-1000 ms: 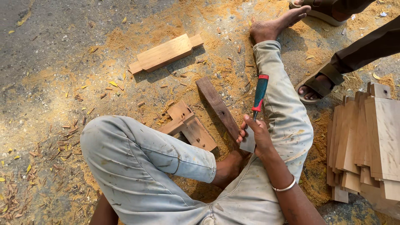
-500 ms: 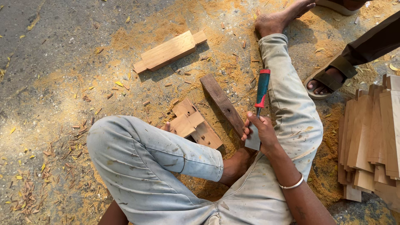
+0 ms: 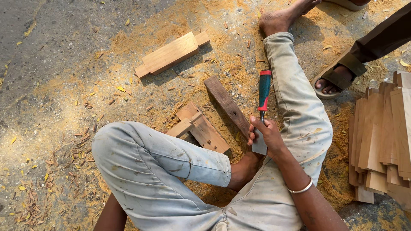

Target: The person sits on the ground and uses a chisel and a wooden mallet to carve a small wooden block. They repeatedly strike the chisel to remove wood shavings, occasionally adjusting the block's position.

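Seen from the head camera, I have my right hand wrapped around the metal blade of a chisel, fingers clenched near its lower end; the teal and red handle points away from me, lying along my right trouser leg. My left hand is hidden behind my raised left knee, so I cannot tell whether it grips anything. Just left of the chisel a dark wooden bar lies on the sawdust-covered ground, and beside it a notched wooden block rests partly behind my knee. A larger pale board with end tenons lies farther off. Stacked wooden slats stand at right, near another person's sandalled foot.
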